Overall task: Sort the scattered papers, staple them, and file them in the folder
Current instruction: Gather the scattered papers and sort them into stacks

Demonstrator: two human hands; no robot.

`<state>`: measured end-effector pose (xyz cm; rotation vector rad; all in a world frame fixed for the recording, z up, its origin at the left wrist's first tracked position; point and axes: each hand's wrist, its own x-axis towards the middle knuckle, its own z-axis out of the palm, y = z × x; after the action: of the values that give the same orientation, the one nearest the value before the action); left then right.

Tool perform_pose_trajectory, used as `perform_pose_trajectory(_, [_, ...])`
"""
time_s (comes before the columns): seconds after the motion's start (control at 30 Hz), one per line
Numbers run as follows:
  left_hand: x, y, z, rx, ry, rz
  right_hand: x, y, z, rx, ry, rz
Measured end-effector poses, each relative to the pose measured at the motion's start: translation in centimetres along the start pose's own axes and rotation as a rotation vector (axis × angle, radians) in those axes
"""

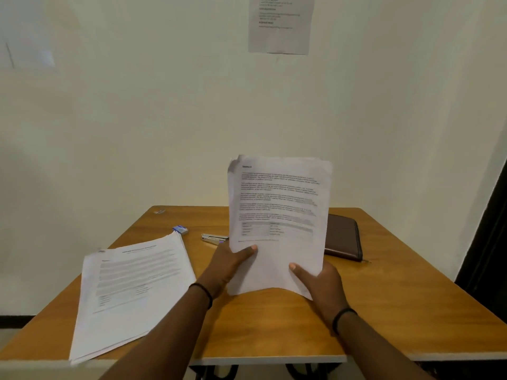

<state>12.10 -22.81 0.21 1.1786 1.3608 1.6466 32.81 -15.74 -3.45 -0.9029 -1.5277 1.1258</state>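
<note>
Left hand: the left hand (230,266) pinches the lower left edge of the held sheets (277,215), thumb curled over the printed face, the other fingers hidden behind the paper.
Right hand: the right hand (321,283) grips the lower right corner of the same sheets, thumb lying across the front, fingers behind and out of sight.
Wrists: a dark band circles each wrist.
Held sheets: raised upright above the tabletop (274,325), print facing the camera, a heading at top left, paragraphs and a small table below; the top left corner is curled and creased. The text is too blurred to read.
Paper stack: a second stack of papers (131,294) lies flat on the left part of the tabletop, slightly fanned, its near corner reaching the front edge.
Stapler: a silver stapler (214,238) lies on the tabletop just left of the held sheets, partly hidden behind them.
Staple box: a small blue and white box (180,229) sits near the stapler, to its left.
Folder: a dark brown folder (343,237) lies closed on the right rear of the tabletop, partly covered by the held sheets.
Wall: a printed notice (279,23) hangs on the pale wall above.
</note>
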Motion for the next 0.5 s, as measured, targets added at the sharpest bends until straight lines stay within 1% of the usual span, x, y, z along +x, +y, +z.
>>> perform_pose_trajectory(0.17, [0.3,-0.1,-1.2,0.063,0.018,-0.007,1.3,-1.8,1.1,-0.026,-0.003,-0.058])
perform_pose_trajectory(0.3, [0.7,0.5,-2.0,0.114,0.026,-0.006,2.1,-2.7,1.7,-0.001,0.010,-0.053])
perform_pose_trajectory(0.4, [0.1,0.8,-3.0,0.131,0.061,-0.025,2.3,-2.8,2.8,0.005,-0.029,-0.029])
perform_pose_trajectory(0.5, [-1.0,0.9,-5.6,0.156,0.145,-0.083,2.5,-3.4,5.3,0.008,-0.112,-0.012])
